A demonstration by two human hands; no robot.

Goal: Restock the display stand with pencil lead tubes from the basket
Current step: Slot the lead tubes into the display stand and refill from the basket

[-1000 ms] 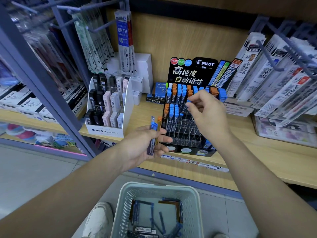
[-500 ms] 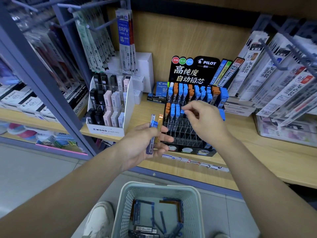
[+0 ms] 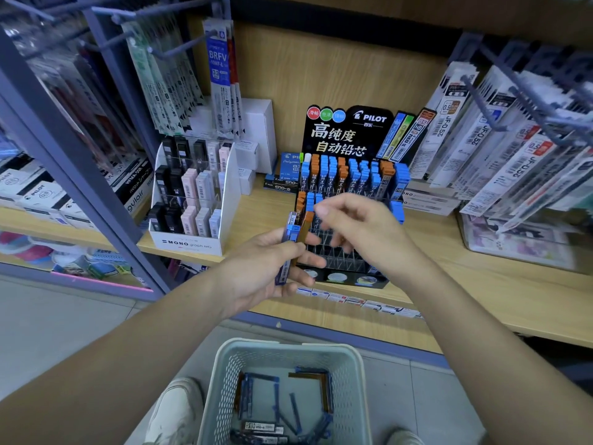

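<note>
**Head view**

- Left hand: raised in front of the shelf edge, palm turned inward. Its fingers are wrapped round a small bundle of pencil lead tubes. The bundle stands upright, with one blue cap and one orange cap at the top.
- Right hand: in front of the stand, just right of the held bundle, and motion-blurred. Its fingers are loosely curled, with the thumb tip just beside the orange cap. I cannot tell whether they touch or grasp anything.
- Display stand: black with a "PILOT" header card, standing on the wooden shelf. The rear rows carry upright stocked tubes with blue and orange caps. A few more stand at the left of the middle rows. The clear grid cells lie toward the front, partly hidden by the hands.
- Basket: pale and perforated, low in the frame below the shelf. Loose tubes lie flat on its bottom, mostly blue and a few brown.
- White "MONO" box: on the shelf to the left of the stand, holding black, pink and pale cases in tiers.
- Hanging refill packs: on pegs above the white box. More packs hang at the right.
- Shoe: light-coloured, on the floor just left of the basket.
</note>
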